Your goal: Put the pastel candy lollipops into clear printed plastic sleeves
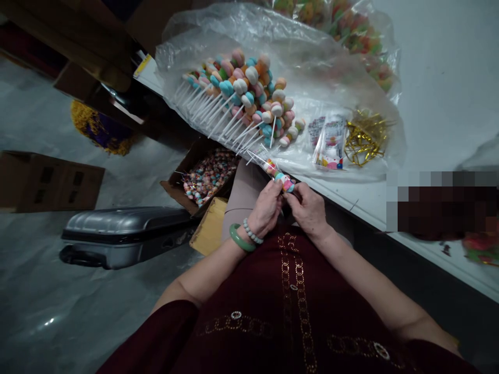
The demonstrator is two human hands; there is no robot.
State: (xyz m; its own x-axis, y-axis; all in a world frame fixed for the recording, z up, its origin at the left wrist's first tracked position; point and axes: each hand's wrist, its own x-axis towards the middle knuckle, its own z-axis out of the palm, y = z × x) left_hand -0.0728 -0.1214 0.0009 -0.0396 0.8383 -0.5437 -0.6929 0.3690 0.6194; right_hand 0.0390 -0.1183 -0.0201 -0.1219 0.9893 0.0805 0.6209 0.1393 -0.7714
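Pinching a clear-wrapped candy stick [287, 183] between thumb and fingers: left hand [267, 208] and right hand [307, 205] both, close together at its lower end. Candy is over the lap, just off the table [440, 78] edge, upper end angled toward the pile. Around it: unwrapped marshmallow skewers [249, 88] heaped on clear plastic sheeting [230, 23], sticks pointing at the wearer and crowding the edge right beyond the hands. Printed pouches [330, 145] and gold twist ties [366, 140] sit right of the heap. Open carton [171, 189] of wrapped candies is by the knee, grey suitcase [128, 228] beside it, another cardboard box [50, 182] farther left. Hard to read: the fingers cover the candy's bottom end, so can't tell the exact finger contact there. Gummy-like candies [354, 31] at the top are cut off and hazy under plastic. Pixelated patch [440, 202] hides part of the table's right side. Pouch print too small to read.
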